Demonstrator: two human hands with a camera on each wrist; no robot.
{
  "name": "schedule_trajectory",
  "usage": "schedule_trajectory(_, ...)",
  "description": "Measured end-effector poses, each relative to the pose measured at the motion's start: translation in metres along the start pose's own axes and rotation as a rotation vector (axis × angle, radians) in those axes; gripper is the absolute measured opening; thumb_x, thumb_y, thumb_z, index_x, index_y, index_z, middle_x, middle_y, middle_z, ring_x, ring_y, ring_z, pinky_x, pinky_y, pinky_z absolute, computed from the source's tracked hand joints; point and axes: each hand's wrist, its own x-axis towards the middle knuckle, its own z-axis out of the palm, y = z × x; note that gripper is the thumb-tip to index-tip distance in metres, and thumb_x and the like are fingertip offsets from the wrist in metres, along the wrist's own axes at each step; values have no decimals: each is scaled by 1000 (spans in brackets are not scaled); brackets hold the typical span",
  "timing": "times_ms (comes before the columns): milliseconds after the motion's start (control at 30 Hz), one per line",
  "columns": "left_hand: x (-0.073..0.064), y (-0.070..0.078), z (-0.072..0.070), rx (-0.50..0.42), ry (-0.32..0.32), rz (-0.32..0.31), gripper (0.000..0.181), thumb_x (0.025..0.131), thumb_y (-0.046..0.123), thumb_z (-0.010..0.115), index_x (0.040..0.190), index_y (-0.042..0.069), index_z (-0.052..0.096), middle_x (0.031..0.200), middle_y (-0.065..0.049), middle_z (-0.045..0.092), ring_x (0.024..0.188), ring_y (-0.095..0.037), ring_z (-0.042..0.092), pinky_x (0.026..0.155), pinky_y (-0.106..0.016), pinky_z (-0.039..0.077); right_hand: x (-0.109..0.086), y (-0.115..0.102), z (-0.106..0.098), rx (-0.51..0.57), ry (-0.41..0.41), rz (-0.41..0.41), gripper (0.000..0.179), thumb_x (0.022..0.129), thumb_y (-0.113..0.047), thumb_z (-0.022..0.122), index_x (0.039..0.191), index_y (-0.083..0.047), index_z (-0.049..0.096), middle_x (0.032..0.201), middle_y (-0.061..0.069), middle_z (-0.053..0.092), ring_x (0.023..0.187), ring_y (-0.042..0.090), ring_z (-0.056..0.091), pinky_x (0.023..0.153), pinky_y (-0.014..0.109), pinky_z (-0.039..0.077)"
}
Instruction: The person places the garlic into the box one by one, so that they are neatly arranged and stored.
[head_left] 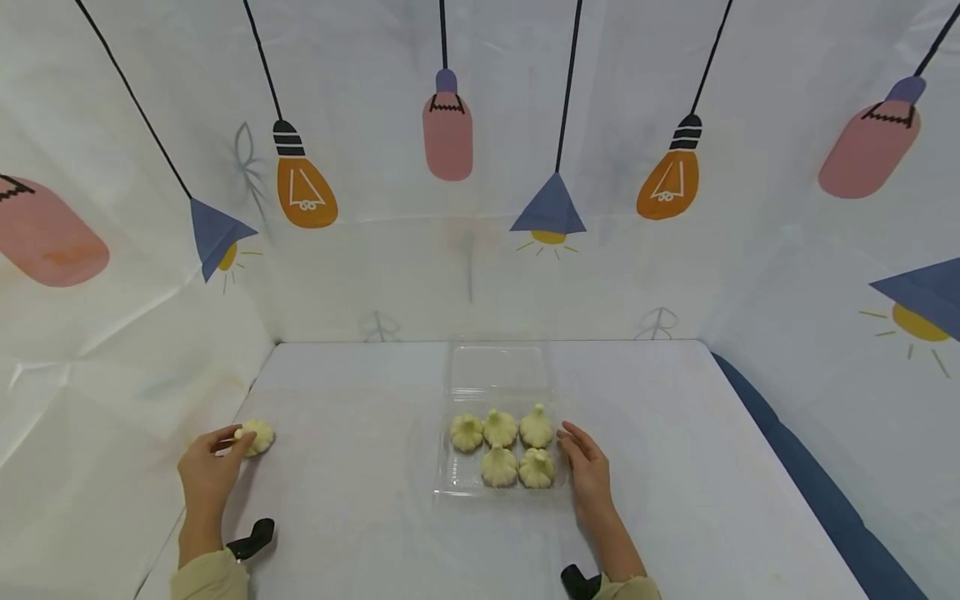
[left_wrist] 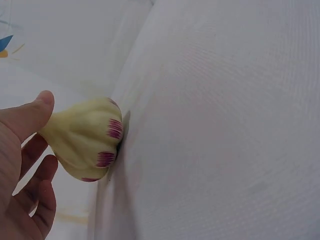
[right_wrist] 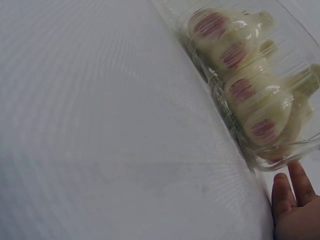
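A pale yellow garlic bulb [head_left: 258, 437] with purple streaks is at the table's left edge, its stem pinched between the thumb and fingers of my left hand [head_left: 210, 468]. In the left wrist view the garlic bulb [left_wrist: 87, 137] lies on its side, its streaked base low against the white surface. A clear plastic box [head_left: 459, 483] stands mid-table, lid folded back, with several garlic bulbs [head_left: 499, 467] inside in two rows. Its front left corner holds no bulb. My right hand [head_left: 588, 471] is beside the box's right side, fingertips at its wall [right_wrist: 295, 155], fingers loosely bent.
White cloth covers the table [head_left: 337, 417]. Behind and at both sides hangs a white curtain [head_left: 360, 275] printed with lamps and bulbs. Dark blue fabric [head_left: 795, 475] shows past the right edge. A black wrist mount [head_left: 252, 539] sits near each sleeve.
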Motion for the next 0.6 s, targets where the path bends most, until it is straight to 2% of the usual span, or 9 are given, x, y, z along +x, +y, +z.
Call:
schedule_trajectory(167, -2, -3, 5, -56, 84, 32, 33, 82, 22, 80, 107, 1, 73, 99, 0, 65, 80, 5, 53, 65, -9, 39, -1, 0, 1, -1, -3, 6, 39, 102, -17, 52, 139, -4, 51, 135, 16, 52, 124, 17, 47, 97, 19, 40)
schedule_trajectory(333, -6, 3, 12, -113, 97, 51, 33, 79, 22, 83, 104, 1, 74, 86, 20, 59, 76, 9, 52, 63, -8, 39, 0, 0, 0, 7, -2, 0, 38, 102, -15, 52, 139, -4, 51, 134, 17, 52, 126, 20, 46, 99, 21, 39)
schedule_trajectory(433, -9, 10, 16, -108, 82, 42, 33, 79, 24, 83, 104, 4, 74, 85, 22, 59, 75, 6, 53, 61, -10, 39, -1, -1, 0, 11, -2, -1, 39, 102, -15, 52, 139, -3, 51, 135, 17, 52, 127, 21, 45, 101, 23, 38)
schedule_trajectory(533, -14, 17, 20, -104, 60, 52, 33, 79, 24, 83, 104, 5, 75, 87, 15, 64, 75, 4, 54, 61, -10, 40, -1, -1, 0, 9, -6, 3, 39, 102, -15, 52, 139, -3, 50, 135, 17, 51, 127, 20, 45, 102, 23, 37)
schedule_trajectory(600, -18, 21, 24, -96, 37, 82, 32, 80, 25, 83, 105, 5, 74, 90, 10, 66, 78, 4, 54, 62, -10, 40, -1, -2, 0, 4, -5, 3, 39, 102, -15, 52, 139, -3, 50, 135, 17, 52, 125, 19, 47, 101, 22, 38)
